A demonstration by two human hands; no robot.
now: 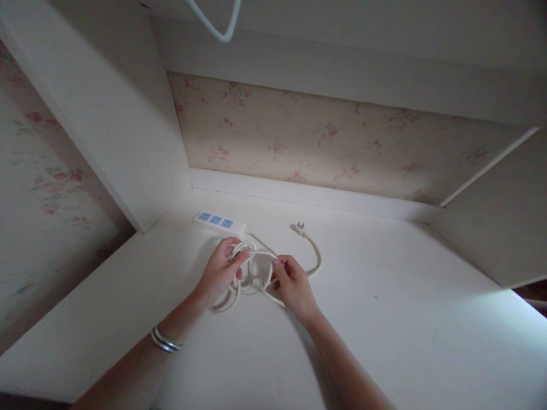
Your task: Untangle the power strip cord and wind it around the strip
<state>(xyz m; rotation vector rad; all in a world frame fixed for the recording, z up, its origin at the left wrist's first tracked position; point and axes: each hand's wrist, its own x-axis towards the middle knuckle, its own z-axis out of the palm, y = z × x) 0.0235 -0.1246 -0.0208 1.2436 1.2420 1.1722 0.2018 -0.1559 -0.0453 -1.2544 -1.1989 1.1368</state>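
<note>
A white power strip [219, 222] with three blue sockets lies on the white desk [384, 319] near the back left corner. Its white cable [254, 273] is bunched in loops in front of it. The cable's plug [299, 229] rests to the right, prongs up. My left hand [220, 273] is closed around several loops at the left of the bundle. My right hand [293, 282] pinches a loop at the bundle's right side. A silver bangle sits on my left wrist.
Floral wallpaper [325, 136] backs the desk niche. White side panels stand left [128, 131] and right [496, 222]. A white shelf runs overhead, with a white cord loop [216, 25] hanging at the top.
</note>
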